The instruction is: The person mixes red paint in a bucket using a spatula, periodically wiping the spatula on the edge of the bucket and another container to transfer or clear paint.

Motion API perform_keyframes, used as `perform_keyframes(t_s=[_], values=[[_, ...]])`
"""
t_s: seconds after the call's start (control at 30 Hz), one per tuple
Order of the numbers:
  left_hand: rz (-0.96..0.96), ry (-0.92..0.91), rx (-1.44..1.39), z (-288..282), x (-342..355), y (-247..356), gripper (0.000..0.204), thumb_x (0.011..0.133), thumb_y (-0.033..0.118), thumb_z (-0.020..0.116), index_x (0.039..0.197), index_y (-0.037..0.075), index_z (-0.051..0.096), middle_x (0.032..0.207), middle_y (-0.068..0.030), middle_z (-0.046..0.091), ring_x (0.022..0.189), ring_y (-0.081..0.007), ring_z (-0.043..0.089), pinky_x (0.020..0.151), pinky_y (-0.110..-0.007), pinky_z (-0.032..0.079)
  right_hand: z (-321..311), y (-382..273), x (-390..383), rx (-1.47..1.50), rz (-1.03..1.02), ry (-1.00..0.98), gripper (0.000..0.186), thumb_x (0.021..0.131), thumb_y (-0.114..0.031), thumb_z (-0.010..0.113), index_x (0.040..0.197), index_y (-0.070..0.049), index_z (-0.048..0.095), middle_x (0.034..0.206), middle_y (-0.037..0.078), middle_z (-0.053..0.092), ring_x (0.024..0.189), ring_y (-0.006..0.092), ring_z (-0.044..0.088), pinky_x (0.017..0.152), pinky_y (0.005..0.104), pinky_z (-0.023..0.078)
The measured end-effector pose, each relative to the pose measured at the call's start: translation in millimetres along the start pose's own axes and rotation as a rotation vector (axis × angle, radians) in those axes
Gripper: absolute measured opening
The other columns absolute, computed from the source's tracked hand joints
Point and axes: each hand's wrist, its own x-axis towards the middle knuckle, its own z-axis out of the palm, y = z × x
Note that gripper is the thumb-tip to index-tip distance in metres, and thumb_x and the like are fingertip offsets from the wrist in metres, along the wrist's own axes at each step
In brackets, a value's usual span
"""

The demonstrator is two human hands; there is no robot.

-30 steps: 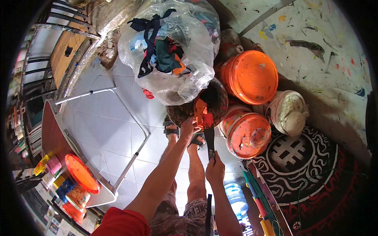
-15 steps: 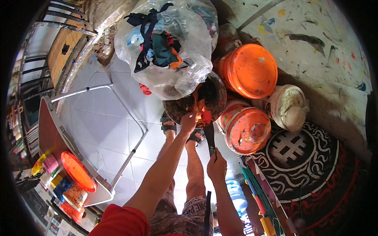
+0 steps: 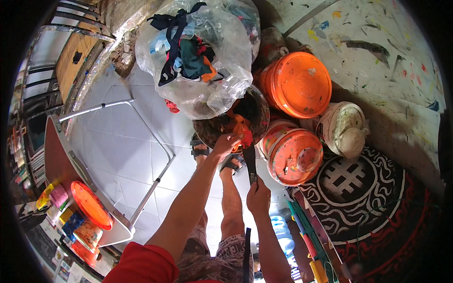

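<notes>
Gripping: dark flat blade (image 3: 249,162) clasped by right hand (image 3: 258,195) | left hand (image 3: 226,143) fingers closed on orange stuff (image 3: 241,132) at open dark bucket (image 3: 214,127) rim, 12 o'clock of blade.

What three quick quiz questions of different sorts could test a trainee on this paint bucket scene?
1. True or false: the left hand rests at the rim of the open dark bucket.
2. The right hand holds: A) a bottle, B) a dark flat blade, C) a brush.
3. Fill in: the big clear bag of cloth lies ____ the open bucket, further from the person.

Key: 1 true; 2 B; 3 beyond.
</notes>
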Motion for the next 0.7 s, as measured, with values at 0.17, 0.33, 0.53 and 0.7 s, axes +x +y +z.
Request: perform_keyframes(t_s=[0.17,0.33,0.53,0.7], values=[[-0.008,-0.049,-0.221,-6,2,0,0.029,0.096,0.035,0.072,0.102,0.007,0.071,0.086,0.0027,0.063,0.075,-0.0066,0.057,0.062,-0.025,0.044,-8,-6,4,0.004,-0.031,-0.024,0.037,0.098,-0.018,0.047,0.125,0.000,0.064,0.096,0.029,0.070,0.092,0.0459,0.069,0.082,0.0542,0.052],[-0.033,-0.071,-0.247,-4,6,1,0.025,0.096,0.031,0.072,0.083,0.009,0.069,0.071,0.0030,0.059,0.062,-0.0086,0.053,0.056,-0.028,0.039,-11,-6,4,0.015,-0.101,0.021,0.032,0.095,-0.013,0.051,0.120,0.002,0.064,0.083,0.026,0.067,0.079,0.0453,0.067,0.072,0.0521,0.050],[-0.023,0.069,-0.376,26,27,-22,0.030,0.096,0.030,0.071,0.074,0.011,0.064,0.063,0.0009,0.054,0.055,-0.0111,0.049,0.052,-0.030,0.037,-20,-11,5,0.001,-0.099,0.033,0.030,0.095,-0.013,0.052,0.119,0.002,0.064,0.077,0.026,0.066,0.074,0.0464,0.067,0.068,0.0528,0.050],[0.135,0.305,0.040,2,55,-31,0.038,0.093,0.040,0.073,0.074,0.008,0.067,0.062,-0.0004,0.056,0.056,-0.0120,0.052,0.053,-0.031,0.039,-23,-16,-9,-0.046,-0.038,0.016,0.031,0.097,-0.016,0.051,0.118,0.001,0.065,0.085,0.026,0.069,0.080,0.0463,0.067,0.074,0.0534,0.051]])
